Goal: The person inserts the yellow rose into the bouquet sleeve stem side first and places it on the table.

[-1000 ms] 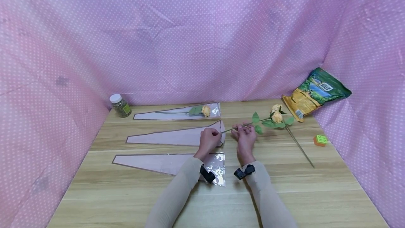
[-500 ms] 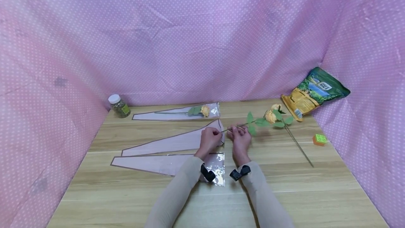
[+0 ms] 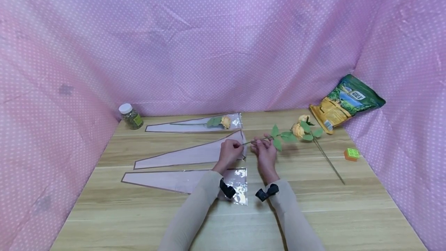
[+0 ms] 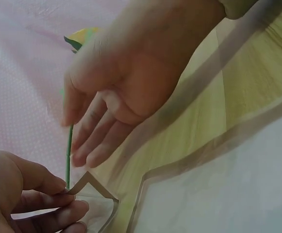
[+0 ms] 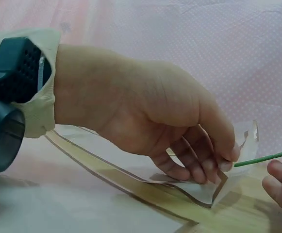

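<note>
My left hand [image 3: 230,153] pinches the open mouth of the middle flower sleeve [image 3: 195,154], a clear tapered wrapper with a dark border. In the left wrist view its fingertips sit at the sleeve's raised corner [image 4: 90,184], where the green stem [image 4: 68,158] ends from sight. My right hand [image 3: 265,156] holds that stem between thumb and fingers, a little right of the sleeve mouth. The stem belongs to a pale yellow rose [image 3: 297,130] with green leaves [image 3: 288,136], its bloom pointing right. The stem's tip is hidden at my left fingers.
Another rose [image 3: 304,118] lies behind the held one, its stem [image 3: 329,160] slanting nearer. A far sleeve [image 3: 158,128] carries a rose [image 3: 225,122]; a near sleeve [image 3: 156,179] lies under my left forearm. A jar [image 3: 132,118], a green-gold bag [image 3: 345,102] and toy bricks [image 3: 352,154] stand around.
My right hand and the held rose have shifted left, towards the sleeve mouth. The middle sleeve's narrow end has swung nearer to me. My left hand stays almost in place.
</note>
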The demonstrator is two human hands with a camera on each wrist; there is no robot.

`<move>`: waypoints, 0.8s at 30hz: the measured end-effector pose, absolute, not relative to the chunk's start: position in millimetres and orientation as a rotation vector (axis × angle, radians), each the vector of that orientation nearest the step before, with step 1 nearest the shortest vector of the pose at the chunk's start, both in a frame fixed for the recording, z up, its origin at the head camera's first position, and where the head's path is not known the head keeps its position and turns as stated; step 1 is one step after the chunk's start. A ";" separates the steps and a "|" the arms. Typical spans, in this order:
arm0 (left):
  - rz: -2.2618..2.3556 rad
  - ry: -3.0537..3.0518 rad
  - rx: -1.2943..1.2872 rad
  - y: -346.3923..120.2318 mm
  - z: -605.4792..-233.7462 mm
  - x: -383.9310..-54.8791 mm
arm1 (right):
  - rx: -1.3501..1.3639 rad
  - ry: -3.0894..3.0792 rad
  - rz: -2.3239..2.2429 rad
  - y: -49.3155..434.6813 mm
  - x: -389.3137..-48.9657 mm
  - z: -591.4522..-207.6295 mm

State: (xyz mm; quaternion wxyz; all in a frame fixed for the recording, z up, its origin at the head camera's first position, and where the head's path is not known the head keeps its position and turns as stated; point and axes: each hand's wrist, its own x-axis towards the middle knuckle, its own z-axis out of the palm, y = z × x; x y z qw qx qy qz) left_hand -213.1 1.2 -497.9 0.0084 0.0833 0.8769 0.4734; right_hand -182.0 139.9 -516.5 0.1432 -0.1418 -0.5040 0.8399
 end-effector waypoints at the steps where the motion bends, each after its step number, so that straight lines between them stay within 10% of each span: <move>1: 1.481 2.738 0.258 1.2 -497.9 -213.6 | -0.398 -1.467 2.426 140.4 -181.2 -515.5; 24: 1.508 2.666 0.262 1.0 -495.6 -214.3 | -0.526 -1.244 2.271 145.8 -183.6 -522.8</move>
